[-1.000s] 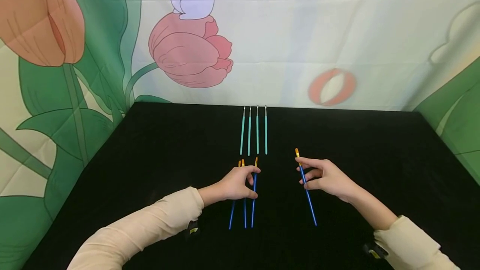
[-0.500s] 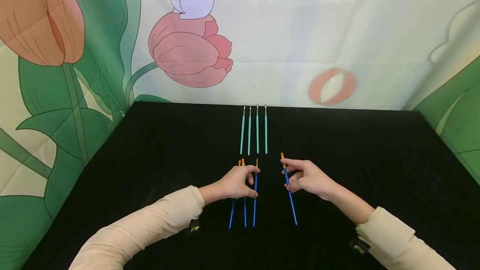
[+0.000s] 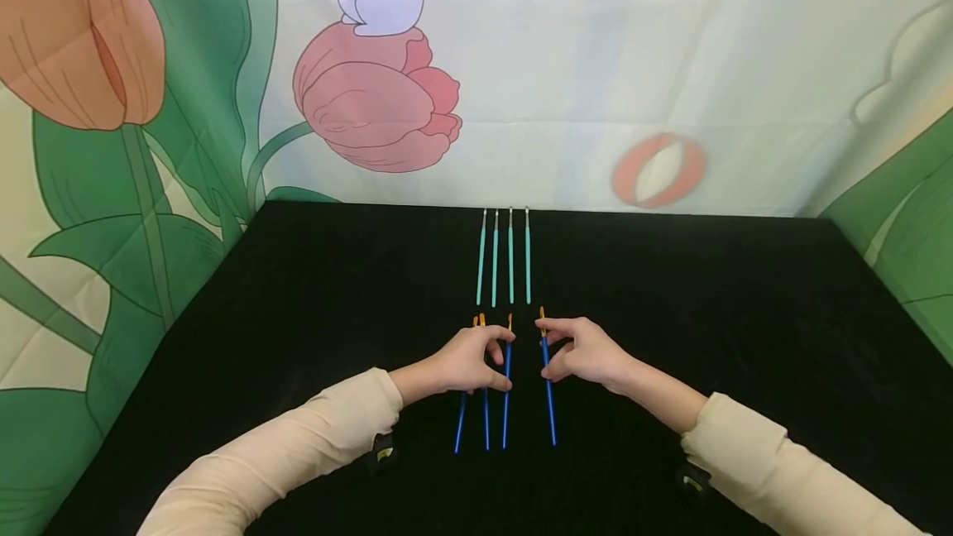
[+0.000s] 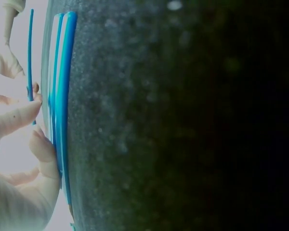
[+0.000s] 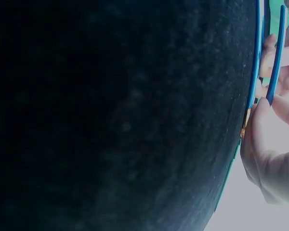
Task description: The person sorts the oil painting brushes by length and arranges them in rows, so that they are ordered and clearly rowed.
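My right hand pinches a blue paintbrush with a golden tip, fingers near its ferrule and thumb lower on the handle. The right wrist view shows that blue handle between thumb and finger. To the left, my left hand has index finger and thumb on another blue paintbrush, gripping it lightly. Under the left hand lie two more blue paintbrushes, a middle one and a left one; the hand hides their middles. In the left wrist view their handles lie side by side.
Several slim teal-handled tools with small silver tips lie in a row beyond the paintbrushes. The black table ends at a printed cloth backdrop with tulips and a rabbit.
My right hand has moved left with its paintbrush, toward the others, and the brush has turned more upright. The brush at my left fingertips has straightened slightly. The left hand has stayed nearly still.
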